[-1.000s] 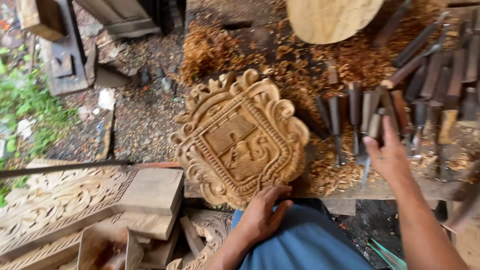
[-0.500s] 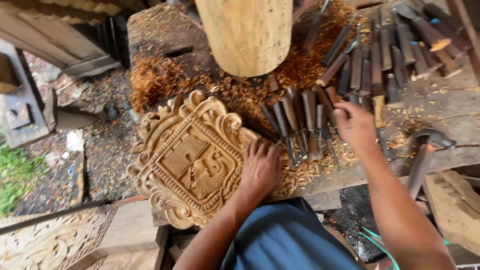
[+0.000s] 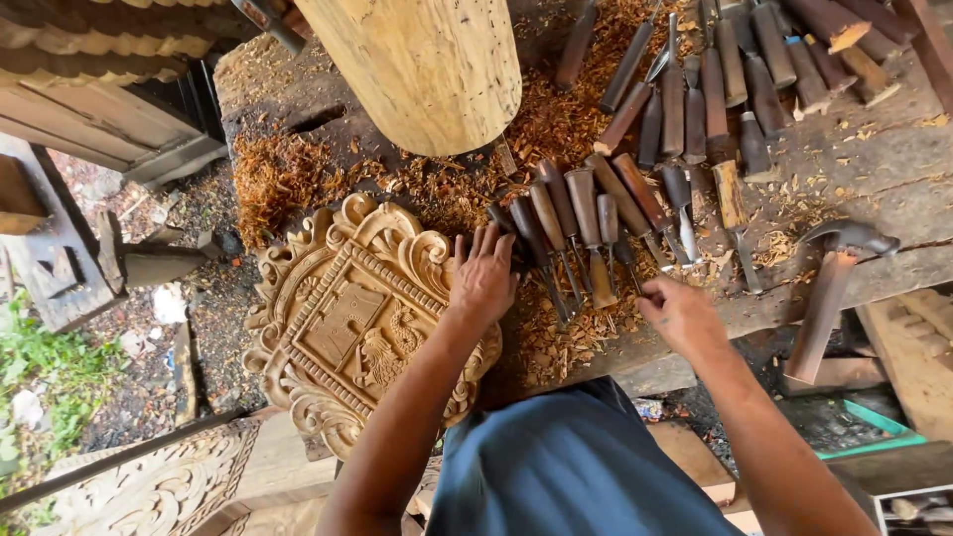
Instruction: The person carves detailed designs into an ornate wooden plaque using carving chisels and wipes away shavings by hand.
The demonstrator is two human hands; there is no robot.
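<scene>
An ornate carved wooden crest panel [image 3: 347, 328] lies on the workbench, overhanging its front edge. My left hand [image 3: 483, 280] rests flat on the panel's right rim, fingers spread, the fingertips touching the nearest chisel handle. A row of several wooden-handled chisels [image 3: 586, 213] lies just right of that hand, blades pointing toward me. My right hand [image 3: 683, 316] hovers at the blade tips of that row, fingers curled toward a thin chisel; whether it grips one is hidden.
A thick pale log [image 3: 427, 69] stands at the back. More chisels [image 3: 715, 89] lie farther back right. A hammer with a wooden handle [image 3: 829, 288] sits at the bench's right front edge. Wood shavings [image 3: 288, 169] cover the bench [image 3: 893, 169]. Carved planks [image 3: 149, 486] lie lower left.
My view has shifted closer and to the right. My left hand moved up the panel to its right rim. My right hand came back from the chisel handles to their blade tips.
</scene>
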